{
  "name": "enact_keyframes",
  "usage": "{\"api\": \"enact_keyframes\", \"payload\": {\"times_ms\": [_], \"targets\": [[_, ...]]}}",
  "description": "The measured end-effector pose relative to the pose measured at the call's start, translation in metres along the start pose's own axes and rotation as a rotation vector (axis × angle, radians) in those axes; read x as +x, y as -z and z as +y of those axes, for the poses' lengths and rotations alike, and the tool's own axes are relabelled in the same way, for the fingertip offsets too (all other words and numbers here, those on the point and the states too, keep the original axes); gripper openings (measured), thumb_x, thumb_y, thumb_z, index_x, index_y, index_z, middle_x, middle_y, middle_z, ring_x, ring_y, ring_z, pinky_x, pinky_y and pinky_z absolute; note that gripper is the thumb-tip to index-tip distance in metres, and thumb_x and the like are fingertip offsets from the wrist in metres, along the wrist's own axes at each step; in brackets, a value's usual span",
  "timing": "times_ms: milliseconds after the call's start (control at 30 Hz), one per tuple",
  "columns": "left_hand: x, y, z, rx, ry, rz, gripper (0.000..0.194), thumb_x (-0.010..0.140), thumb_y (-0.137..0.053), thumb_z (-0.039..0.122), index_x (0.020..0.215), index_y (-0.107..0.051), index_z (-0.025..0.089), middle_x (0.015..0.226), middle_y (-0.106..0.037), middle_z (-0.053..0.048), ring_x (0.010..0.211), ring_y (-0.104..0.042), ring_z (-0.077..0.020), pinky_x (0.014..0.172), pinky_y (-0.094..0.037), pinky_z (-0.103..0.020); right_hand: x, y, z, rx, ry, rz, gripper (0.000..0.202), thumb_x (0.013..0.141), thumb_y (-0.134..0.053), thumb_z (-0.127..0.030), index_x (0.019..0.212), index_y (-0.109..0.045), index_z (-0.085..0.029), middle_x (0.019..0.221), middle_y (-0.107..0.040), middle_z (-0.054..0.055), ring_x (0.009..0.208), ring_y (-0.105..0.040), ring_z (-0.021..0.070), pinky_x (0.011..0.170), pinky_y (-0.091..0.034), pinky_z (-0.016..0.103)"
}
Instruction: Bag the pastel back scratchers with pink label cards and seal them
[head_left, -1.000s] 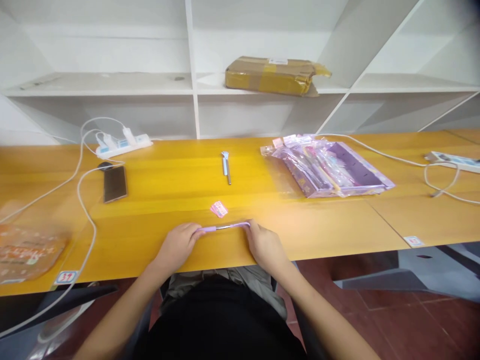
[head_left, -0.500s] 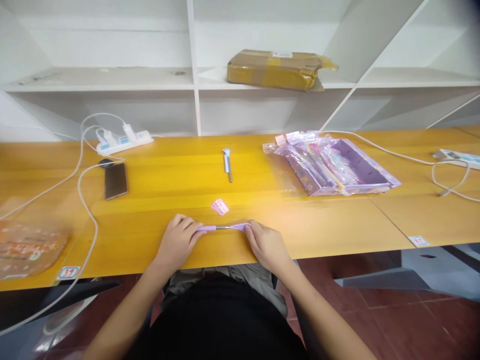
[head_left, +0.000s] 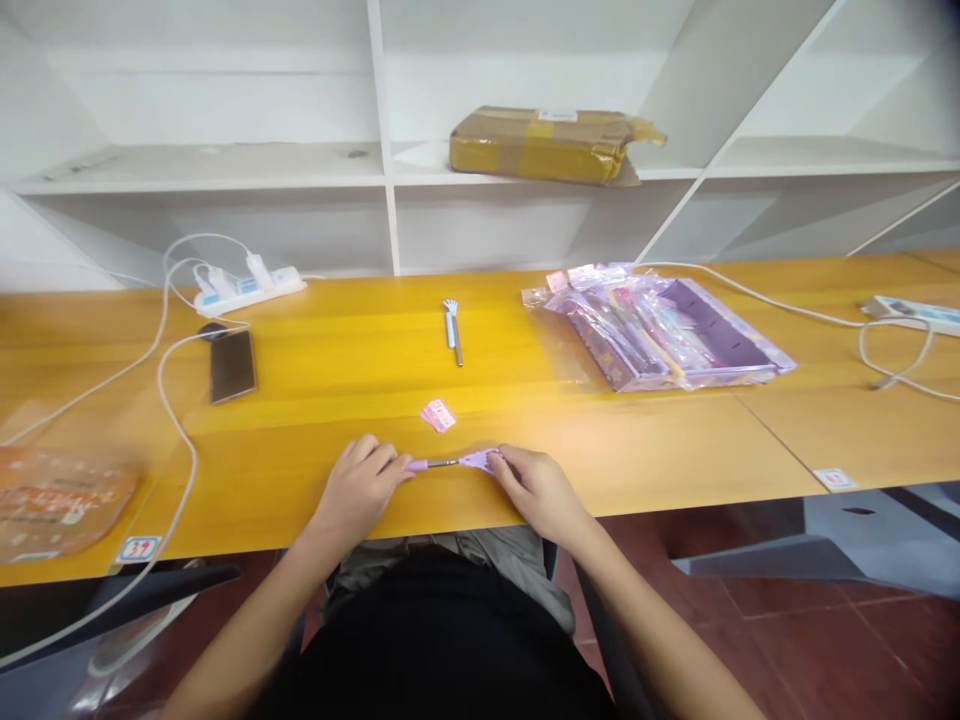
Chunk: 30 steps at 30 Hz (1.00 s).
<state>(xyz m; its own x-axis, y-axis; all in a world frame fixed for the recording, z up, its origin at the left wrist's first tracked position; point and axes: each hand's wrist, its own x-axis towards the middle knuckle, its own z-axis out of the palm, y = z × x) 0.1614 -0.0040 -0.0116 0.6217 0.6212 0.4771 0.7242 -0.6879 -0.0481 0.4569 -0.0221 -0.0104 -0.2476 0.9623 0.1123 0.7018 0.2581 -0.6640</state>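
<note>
A purple telescopic back scratcher point(head_left: 442, 463) with a short metal rod lies level between my hands, close above the table's front part. My left hand point(head_left: 358, 490) is closed around its purple handle and hides most of it. At the other end, my right hand point(head_left: 541, 490) pinches the flat, fan-shaped purple head between thumb and fingers. Just beyond the hands lie a few small pink-and-white cards point(head_left: 438, 415), overlapping. Farther back rests a blue back scratcher point(head_left: 451, 328) with a metal handle, its hand-shaped end pointing toward the shelf.
A purple box point(head_left: 739, 335) holding plastic-wrapped items stands at the right. To the left are a phone point(head_left: 232, 366), a power strip point(head_left: 251, 288), loose white cables and an orange package point(head_left: 64, 500). A taped cardboard box point(head_left: 544, 147) sits on the white shelf.
My left hand now covers more of the purple handle, so a shorter piece of it shows beside the metal rod. The right hand keeps its pinch on the head. The view has shifted slightly.
</note>
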Motion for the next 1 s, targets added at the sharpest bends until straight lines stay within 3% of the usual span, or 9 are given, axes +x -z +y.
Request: {"api": "enact_keyframes", "payload": {"times_ms": [67, 133, 200, 300, 367, 467, 600, 1000], "targets": [[-0.004, 0.011, -0.014, 0.042, -0.004, -0.004, 0.017, 0.108, -0.064, 0.032, 0.107, -0.076, 0.020, 0.085, -0.069, -0.005, 0.082, -0.049, -0.0224, 0.073, -0.039, -0.038, -0.002, 0.017, 0.010, -0.012, 0.005, 0.010, 0.046, 0.115, -0.037, -0.051, 0.081, -0.056, -0.024, 0.079, -0.069, 0.003, 0.070, -0.064, 0.0195, 0.069, -0.042, 0.030], [-0.017, 0.029, -0.042, 0.056, 0.011, -0.010, 0.015, 0.107, -0.066, 0.032, 0.110, -0.077, 0.022, 0.089, -0.073, -0.005, 0.086, -0.052, -0.0235, 0.076, -0.041, -0.039, -0.010, 0.047, 0.037, -0.028, -0.034, 0.067, 0.049, 0.113, -0.038, -0.056, 0.082, -0.058, -0.024, 0.080, -0.071, 0.004, 0.072, -0.065, 0.0203, 0.071, -0.044, 0.031], [-0.039, 0.050, -0.079, 0.063, 0.044, 0.011, 0.013, 0.107, -0.066, 0.029, 0.110, -0.078, 0.026, 0.094, -0.076, -0.004, 0.087, -0.054, -0.0233, 0.078, -0.043, -0.039, -0.025, 0.088, 0.079, -0.035, -0.131, 0.191, 0.053, 0.109, -0.039, -0.066, 0.083, -0.061, -0.025, 0.080, -0.071, 0.006, 0.072, -0.066, 0.0216, 0.071, -0.047, 0.032], [-0.073, 0.073, -0.122, 0.066, 0.120, 0.082, 0.015, 0.106, -0.066, 0.035, 0.111, -0.080, 0.032, 0.094, -0.078, -0.003, 0.087, -0.057, -0.0244, 0.079, -0.045, -0.039, -0.053, 0.145, 0.148, -0.158, -0.362, 0.428, 0.064, 0.099, -0.039, -0.084, 0.073, -0.053, -0.027, 0.064, -0.059, 0.005, 0.062, -0.057, 0.0227, 0.065, -0.044, 0.036], [-0.087, 0.073, -0.130, -0.017, 0.177, 0.018, 0.021, 0.106, -0.064, 0.044, 0.110, -0.082, 0.034, 0.095, -0.079, -0.003, 0.090, -0.060, -0.0257, 0.082, -0.049, -0.041, -0.067, 0.164, 0.177, -0.158, -0.421, 0.398, 0.065, 0.095, -0.040, -0.088, 0.070, -0.050, -0.028, 0.064, -0.058, 0.006, 0.062, -0.057, 0.0233, 0.067, -0.045, 0.039], [-0.089, 0.057, -0.121, -0.084, 0.266, -0.073, 0.032, 0.107, -0.059, 0.053, 0.111, -0.082, 0.031, 0.100, -0.079, -0.006, 0.096, -0.063, -0.0277, 0.091, -0.053, -0.045, -0.072, 0.162, 0.188, -0.048, -0.497, 0.293, 0.064, 0.091, -0.044, -0.090, 0.068, -0.047, -0.030, 0.061, -0.054, 0.004, 0.057, -0.051, 0.0222, 0.061, -0.042, 0.040], [-0.086, 0.036, -0.114, -0.108, 0.368, -0.020, 0.041, 0.109, -0.052, 0.055, 0.110, -0.082, 0.027, 0.101, -0.077, -0.009, 0.098, -0.064, -0.0286, 0.093, -0.054, -0.046, -0.065, 0.143, 0.179, -0.037, -0.527, 0.383, 0.060, 0.088, -0.051, -0.087, 0.074, -0.055, -0.028, 0.064, -0.057, 0.003, 0.059, -0.054, 0.0233, 0.060, -0.042, 0.039], [-0.090, 0.033, -0.121, -0.133, 0.432, -0.012, 0.039, 0.109, -0.051, 0.051, 0.116, -0.078, 0.024, 0.107, -0.076, -0.010, 0.103, -0.066, -0.0302, 0.097, -0.054, -0.046, -0.055, 0.135, 0.196, -0.253, -0.621, 0.444, 0.052, 0.092, -0.047, -0.071, 0.094, -0.070, -0.025, 0.088, -0.076, 0.014, 0.090, -0.070, 0.0323, 0.081, -0.049, 0.042]]}}
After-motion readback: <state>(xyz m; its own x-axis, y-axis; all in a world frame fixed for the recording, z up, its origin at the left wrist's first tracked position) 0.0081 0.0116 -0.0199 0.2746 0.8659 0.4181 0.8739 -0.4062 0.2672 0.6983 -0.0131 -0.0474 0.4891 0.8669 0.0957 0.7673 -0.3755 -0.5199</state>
